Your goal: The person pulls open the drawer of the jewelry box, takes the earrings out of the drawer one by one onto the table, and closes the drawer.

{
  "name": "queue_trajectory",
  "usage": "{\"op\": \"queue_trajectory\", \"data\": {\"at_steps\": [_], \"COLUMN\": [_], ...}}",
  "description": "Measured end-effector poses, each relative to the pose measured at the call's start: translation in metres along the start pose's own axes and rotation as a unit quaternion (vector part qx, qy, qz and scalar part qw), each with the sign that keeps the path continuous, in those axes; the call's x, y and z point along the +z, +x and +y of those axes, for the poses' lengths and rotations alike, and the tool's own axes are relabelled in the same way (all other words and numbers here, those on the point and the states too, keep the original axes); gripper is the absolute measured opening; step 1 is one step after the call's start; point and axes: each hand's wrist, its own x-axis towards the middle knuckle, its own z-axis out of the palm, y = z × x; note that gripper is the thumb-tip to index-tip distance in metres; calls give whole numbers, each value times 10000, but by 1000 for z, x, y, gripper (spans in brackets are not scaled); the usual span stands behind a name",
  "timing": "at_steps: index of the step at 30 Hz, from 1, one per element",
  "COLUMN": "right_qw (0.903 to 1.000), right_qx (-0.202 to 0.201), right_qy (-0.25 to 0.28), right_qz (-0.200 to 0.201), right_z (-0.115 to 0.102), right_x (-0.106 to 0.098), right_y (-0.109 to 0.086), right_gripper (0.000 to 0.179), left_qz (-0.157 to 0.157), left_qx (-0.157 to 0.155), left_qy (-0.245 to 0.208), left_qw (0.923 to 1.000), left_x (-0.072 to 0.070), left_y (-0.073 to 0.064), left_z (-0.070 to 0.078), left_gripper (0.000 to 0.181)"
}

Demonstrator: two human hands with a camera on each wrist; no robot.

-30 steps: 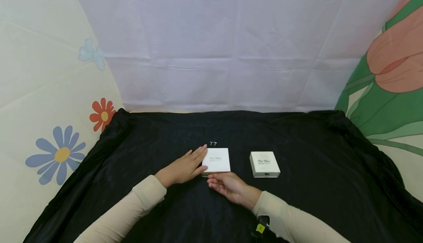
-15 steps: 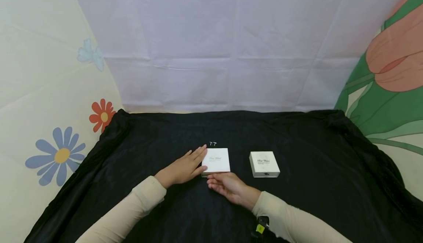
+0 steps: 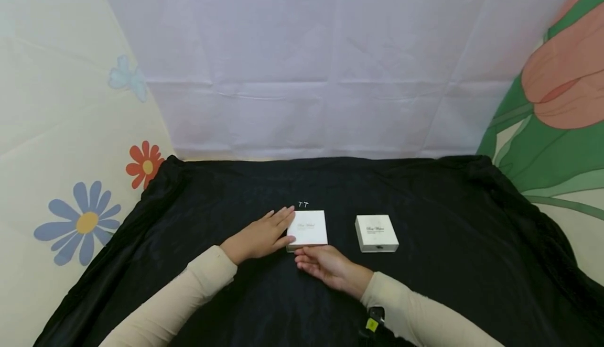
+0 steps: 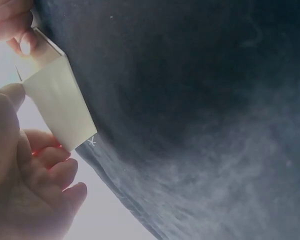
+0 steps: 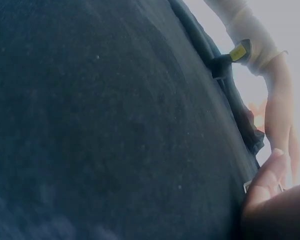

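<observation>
A flat white drawer box [image 3: 309,226] with small printed text lies on the black cloth in the head view. My left hand [image 3: 259,237] holds its left side, thumb at the near corner and fingertips at the far one. In the left wrist view that hand [image 4: 30,170] spans the box's pale side wall [image 4: 60,102]. My right hand [image 3: 332,268] has its curled fingertips at the middle of the box's front, hiding what they pinch there. Several fingertips of it also show at the front face in the left wrist view.
A second white drawer box [image 3: 376,233] with a dark pull at its front stands to the right. Just behind the first box lie two tiny white T-shaped pieces [image 3: 303,204]. Black cloth [image 3: 424,190] covers the table, and a pale curtain [image 3: 273,64] hangs at the back.
Both hands and the boxes hold their places; only the head view has shifted very slightly.
</observation>
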Motion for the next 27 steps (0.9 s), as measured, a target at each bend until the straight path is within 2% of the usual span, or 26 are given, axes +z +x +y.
{"op": "queue_trajectory", "data": {"at_steps": [5,9,13,17,21,24,27], "right_qw": [9998,9994,9970,9899,9848,9834,9852], "right_qx": [71,124,47,-91,-290,-409,-397], "right_qy": [-106,-178,-527,-1049,-1153,-987,-794], "right_qz": [-125,-267,-557,-951,-1268,-1469,-1468], "right_z": [-5,-10,-17,-26,-36,-41,-42], "right_x": [-2,-9,-24,-47,-72,-92,-110], "right_y": [-4,-15,-30,-48,-66,-78,-89], "right_gripper": [32,30,28,28,26,26,27], "left_qz": [-20,5,26,-101,-139,-155,-204], "left_qx": [2,66,166,216,361,558,718], "left_qy": [86,159,231,464,867,1102,1239], "left_qw": [10000,9999,9996,9986,9955,9922,9895], "left_x": [-4,-6,-11,-19,-31,-39,-43], "left_y": [3,5,7,11,22,34,48], "left_z": [-1,1,3,6,17,30,46], "left_gripper": [69,69,68,66,63,63,63]}}
